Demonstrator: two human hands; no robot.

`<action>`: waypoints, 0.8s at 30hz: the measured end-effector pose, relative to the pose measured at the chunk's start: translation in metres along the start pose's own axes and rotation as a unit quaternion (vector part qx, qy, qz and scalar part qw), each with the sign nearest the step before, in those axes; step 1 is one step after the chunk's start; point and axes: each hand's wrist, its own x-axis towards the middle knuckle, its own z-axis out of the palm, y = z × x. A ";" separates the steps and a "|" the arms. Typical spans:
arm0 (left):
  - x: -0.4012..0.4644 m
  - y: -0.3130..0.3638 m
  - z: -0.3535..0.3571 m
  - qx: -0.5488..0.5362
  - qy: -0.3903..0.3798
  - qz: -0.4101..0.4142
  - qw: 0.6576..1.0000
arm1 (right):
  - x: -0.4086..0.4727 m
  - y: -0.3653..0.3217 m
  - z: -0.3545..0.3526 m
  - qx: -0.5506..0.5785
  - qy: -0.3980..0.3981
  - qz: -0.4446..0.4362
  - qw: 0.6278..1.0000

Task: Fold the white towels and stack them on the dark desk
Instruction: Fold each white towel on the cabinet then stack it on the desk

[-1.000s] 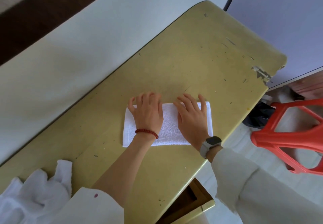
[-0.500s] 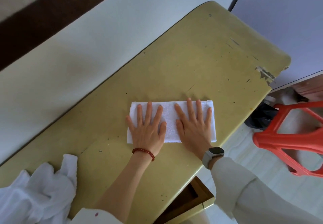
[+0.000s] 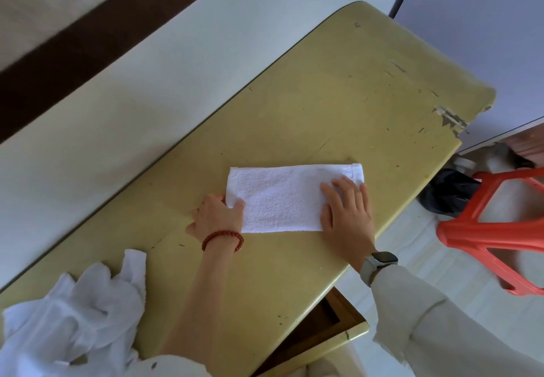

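Observation:
A white towel [image 3: 282,197], folded into a long strip, lies flat on the olive-yellow desk [image 3: 338,106]. My left hand [image 3: 219,217], with a red bead bracelet at the wrist, pinches the strip's left end, thumb on top. My right hand [image 3: 347,212] lies flat with straight fingers on the strip's right end and presses it down. A heap of unfolded white towels [image 3: 67,317] sits on the desk at the lower left.
A white wall runs along the desk's far side. An open wooden drawer [image 3: 323,323] juts out under the near edge. A red plastic stool [image 3: 494,226] stands on the floor to the right, with a dark bag [image 3: 447,194] behind it.
Both hands have slid apart from the middle of the strip to its ends. The left hand has gone from lying flat to pinching the left end.

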 end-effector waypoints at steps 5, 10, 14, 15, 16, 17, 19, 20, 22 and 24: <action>0.004 0.011 -0.004 0.066 -0.042 0.010 0.997 | 0.000 -0.002 -0.001 0.004 -0.010 0.011 1.000; -0.008 0.018 -0.013 0.006 0.095 0.117 0.989 | 0.002 -0.010 -0.004 0.010 -0.039 0.034 0.999; -0.008 0.038 -0.020 -0.001 0.178 0.282 0.943 | 0.015 -0.024 -0.024 0.055 -0.060 0.071 0.994; -0.010 0.043 -0.018 0.016 0.194 0.333 0.922 | 0.024 -0.027 -0.034 0.125 -0.075 0.100 0.984; -0.014 0.048 -0.015 0.032 0.205 0.376 0.903 | 0.036 -0.029 -0.045 0.228 -0.114 0.146 0.956; -0.020 0.052 -0.011 0.044 0.209 0.411 0.886 | 0.048 -0.030 -0.053 0.343 -0.166 0.200 0.902; -0.033 0.058 -0.001 0.049 0.204 0.465 0.860 | 0.070 -0.029 -0.064 0.503 -0.237 0.288 0.779; -0.040 0.060 0.005 0.043 0.198 0.487 0.850 | 0.079 -0.026 -0.065 0.540 -0.256 0.316 0.737; -0.052 0.062 0.015 0.023 0.178 0.517 0.837 | 0.091 -0.018 -0.067 0.562 -0.293 0.338 0.696; -0.059 0.064 0.022 -0.008 0.155 0.537 0.829 | 0.096 -0.010 -0.067 0.541 -0.321 0.330 0.704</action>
